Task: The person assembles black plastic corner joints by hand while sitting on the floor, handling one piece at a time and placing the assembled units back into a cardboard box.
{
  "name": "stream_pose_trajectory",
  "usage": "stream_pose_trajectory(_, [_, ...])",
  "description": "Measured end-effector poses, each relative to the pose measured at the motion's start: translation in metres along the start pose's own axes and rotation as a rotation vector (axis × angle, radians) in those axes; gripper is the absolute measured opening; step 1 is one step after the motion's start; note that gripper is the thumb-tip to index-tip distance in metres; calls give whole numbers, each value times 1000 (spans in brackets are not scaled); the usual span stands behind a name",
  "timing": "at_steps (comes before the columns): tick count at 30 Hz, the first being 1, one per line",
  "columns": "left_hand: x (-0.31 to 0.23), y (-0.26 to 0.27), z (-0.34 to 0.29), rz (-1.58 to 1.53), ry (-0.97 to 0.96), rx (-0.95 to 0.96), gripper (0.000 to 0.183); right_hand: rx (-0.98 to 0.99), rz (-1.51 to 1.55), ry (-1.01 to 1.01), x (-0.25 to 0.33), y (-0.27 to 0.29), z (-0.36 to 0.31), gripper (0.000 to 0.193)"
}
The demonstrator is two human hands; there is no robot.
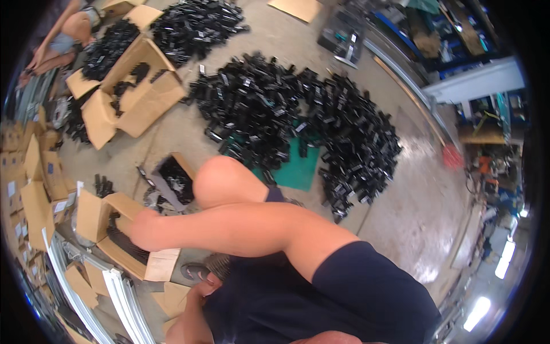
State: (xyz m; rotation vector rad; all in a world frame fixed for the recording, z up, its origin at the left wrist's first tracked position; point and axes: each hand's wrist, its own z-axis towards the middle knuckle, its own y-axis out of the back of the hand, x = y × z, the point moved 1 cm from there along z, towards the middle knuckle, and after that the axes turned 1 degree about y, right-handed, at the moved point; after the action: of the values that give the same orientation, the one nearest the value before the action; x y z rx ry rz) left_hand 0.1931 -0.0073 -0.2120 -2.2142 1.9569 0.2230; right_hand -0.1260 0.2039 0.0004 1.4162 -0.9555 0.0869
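My right arm stretches from the dark blue sleeve across my body to the left. My right hand (139, 229) is at the mouth of a small open cardboard box (94, 215) that holds rows of black plastic parts (123, 243). Its fingers dip inside the box, so I cannot see whether they grip anything. My bare knee (223, 180) rises just above the arm. My left hand does not show; only a patch of skin appears near the lower edge beside my dark shirt.
A large heap of black parts (298, 120) covers the concrete floor and a green mat (298, 169). Open cardboard boxes (140, 94) with more parts lie at the upper left, near another person sitting there (66, 34). Stacked flat cartons (31, 189) and white rails (123, 295) line the left.
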Motion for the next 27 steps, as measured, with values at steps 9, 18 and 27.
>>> stream_pose_trajectory(9, [8,10,3,-192,250,120,39,95,30,33,0,3,-6,18])
stream_pose_trajectory(18, [8,7,3,-270,268,101,41,147,-13,29,5,1,-2,22])
stream_pose_trajectory(27, [9,-1,6,-313,266,98,42,183,-7,34,7,0,-2,30])
